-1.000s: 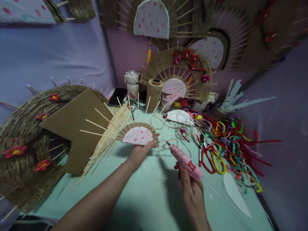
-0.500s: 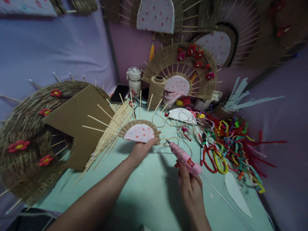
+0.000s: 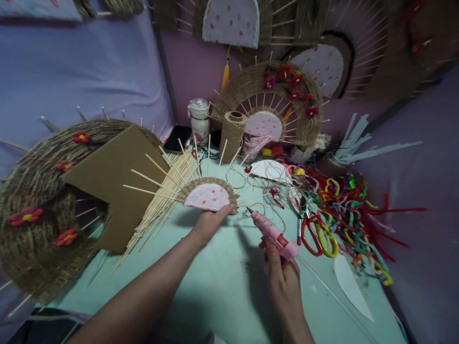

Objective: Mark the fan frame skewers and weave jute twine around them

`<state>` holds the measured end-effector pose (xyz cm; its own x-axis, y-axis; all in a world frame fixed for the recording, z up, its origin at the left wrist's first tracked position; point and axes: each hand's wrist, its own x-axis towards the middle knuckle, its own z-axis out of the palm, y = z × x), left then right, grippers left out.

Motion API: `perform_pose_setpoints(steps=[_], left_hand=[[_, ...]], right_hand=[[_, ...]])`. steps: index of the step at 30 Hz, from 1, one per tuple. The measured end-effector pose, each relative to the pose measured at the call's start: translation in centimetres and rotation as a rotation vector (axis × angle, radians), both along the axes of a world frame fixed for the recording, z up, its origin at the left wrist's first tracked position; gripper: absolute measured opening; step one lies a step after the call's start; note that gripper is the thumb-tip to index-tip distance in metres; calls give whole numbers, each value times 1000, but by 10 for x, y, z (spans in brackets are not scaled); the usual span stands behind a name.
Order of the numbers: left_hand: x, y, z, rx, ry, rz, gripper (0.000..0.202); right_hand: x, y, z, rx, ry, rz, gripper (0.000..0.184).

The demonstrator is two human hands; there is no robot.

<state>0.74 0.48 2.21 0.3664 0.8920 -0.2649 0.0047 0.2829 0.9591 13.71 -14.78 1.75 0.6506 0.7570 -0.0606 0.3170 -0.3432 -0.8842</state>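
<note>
My left hand [image 3: 212, 223] grips the lower right edge of a small half-round fan [image 3: 208, 197], holding it above the table. The fan has a pale spotted fabric centre, a woven twine band and thin wooden sticks spreading outward. A pink hot glue gun [image 3: 269, 230] is in my right hand [image 3: 283, 277], its fingers wrapped round the handle. The nozzle points up and left, close to the fan's right edge; whether it touches cannot be made out. A clear glue stick [image 3: 326, 283] trails from the back of the gun.
Left of the fan lie a bundle of sticks [image 3: 163, 203], a brown cardboard piece [image 3: 120, 181] and a large woven fan with flowers [image 3: 27, 217]. A twine spool [image 3: 233, 138] and white bottle [image 3: 199, 119] stand behind. To the right are scissors [image 3: 315, 236] and tangled pipe cleaners [image 3: 362, 215].
The glue gun has shifted very slightly left toward the fan's edge. My left hand and the small fan stay almost where they were. The whole view has drifted a little.
</note>
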Motion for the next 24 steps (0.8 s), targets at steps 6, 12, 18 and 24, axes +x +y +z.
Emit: perform_pose_setpoints(steps=[6,12,18,24], left_hand=[[0,-1,-1,-17,-24,9,24],[0,-2,-1,-33,-10,18,25],[0,-2,5,-15,32,-1,28],[1,-2,3,19,28,-28,28]], right_hand=[[-1,2,3,18,2,27,63],[-1,2,3,50,1,32,59],[-2,2,2,38,1,14,65],[-2,4,3,86,15,30,59]])
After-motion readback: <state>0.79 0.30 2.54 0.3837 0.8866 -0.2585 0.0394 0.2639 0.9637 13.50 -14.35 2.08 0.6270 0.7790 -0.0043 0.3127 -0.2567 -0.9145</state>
